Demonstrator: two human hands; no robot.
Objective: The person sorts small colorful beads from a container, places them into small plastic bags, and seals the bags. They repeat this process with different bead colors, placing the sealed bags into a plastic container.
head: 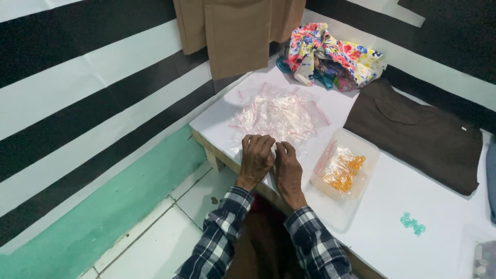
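The worktop is white. The small bags on it are clear with thin red strips. The tub is clear and holds orange pieces. A few small beads are teal. The folded garment is dark brown, and the bundled cloth has a bright flower print in pink, yellow and blue. The sleeves are checked in navy and white. The wall has black and white stripes above a green band.

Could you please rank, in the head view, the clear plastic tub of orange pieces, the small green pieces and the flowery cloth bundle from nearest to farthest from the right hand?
1. Clear plastic tub of orange pieces, just right of the right hand.
2. Small green pieces, farther right on the table.
3. Flowery cloth bundle, at the far edge.
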